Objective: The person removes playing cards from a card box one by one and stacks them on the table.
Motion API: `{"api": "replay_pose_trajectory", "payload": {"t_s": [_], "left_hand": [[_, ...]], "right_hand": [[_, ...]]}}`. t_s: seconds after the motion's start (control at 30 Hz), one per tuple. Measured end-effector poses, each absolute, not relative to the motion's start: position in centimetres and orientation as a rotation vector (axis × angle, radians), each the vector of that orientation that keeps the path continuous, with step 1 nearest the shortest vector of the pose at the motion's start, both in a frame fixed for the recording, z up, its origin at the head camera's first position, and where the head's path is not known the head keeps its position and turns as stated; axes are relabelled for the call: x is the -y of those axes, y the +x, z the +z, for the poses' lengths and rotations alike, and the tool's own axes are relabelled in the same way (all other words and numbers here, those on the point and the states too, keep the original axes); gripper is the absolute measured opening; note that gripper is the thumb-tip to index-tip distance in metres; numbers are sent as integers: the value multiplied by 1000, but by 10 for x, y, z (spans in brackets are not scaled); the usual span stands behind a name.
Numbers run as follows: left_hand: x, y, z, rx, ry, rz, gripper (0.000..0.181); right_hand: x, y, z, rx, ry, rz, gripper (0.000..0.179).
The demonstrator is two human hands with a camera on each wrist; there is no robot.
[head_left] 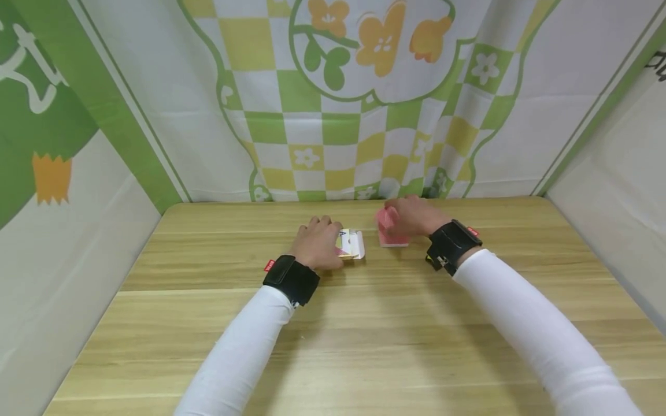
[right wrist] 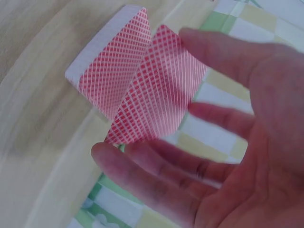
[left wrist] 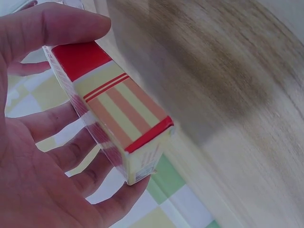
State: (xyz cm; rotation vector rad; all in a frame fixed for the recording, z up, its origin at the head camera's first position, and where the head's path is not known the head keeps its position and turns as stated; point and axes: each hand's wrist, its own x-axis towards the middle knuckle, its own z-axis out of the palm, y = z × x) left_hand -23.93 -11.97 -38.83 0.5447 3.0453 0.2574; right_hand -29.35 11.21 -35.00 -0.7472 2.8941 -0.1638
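Card box (head_left: 346, 242) and red-backed deck (right wrist: 109, 61), near the far edge of the desk (head_left: 333, 358).
Deck lies just right of the box's flap (head_left: 359, 244), the right hand (head_left: 415, 218) nearer to it; box's long axis seems parallel to the far edge. Left hand (head_left: 318, 245) grasps the box, thumb against fingers; right fingers pinch a bowed card (right wrist: 164, 88) by its edges, over the deck. Left wrist view alone shows the box's striped side; right wrist view, the card's bend plainly; the head view, both items together.
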Motion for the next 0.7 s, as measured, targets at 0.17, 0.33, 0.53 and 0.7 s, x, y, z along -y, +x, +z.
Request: {"api": "replay_pose_trajectory", "payload": {"t_s": [0.17, 0.33, 0.53, 0.7], "left_hand": [[119, -239, -389, -3041, 552, 254, 66], [120, -239, -389, -3041, 553, 254, 66], [121, -239, -390, -3031, 542, 248, 67], [122, -239, -391, -3028, 531, 255, 68]], "right_hand": [[-106, -298, -353, -2893, -573, -222, 63], [-99, -299, -357, -2921, -478, -256, 60], [-93, -299, -364, -2925, -382, -316, 40], [-92, -299, -370, -2968, -361, -286, 37]]}}
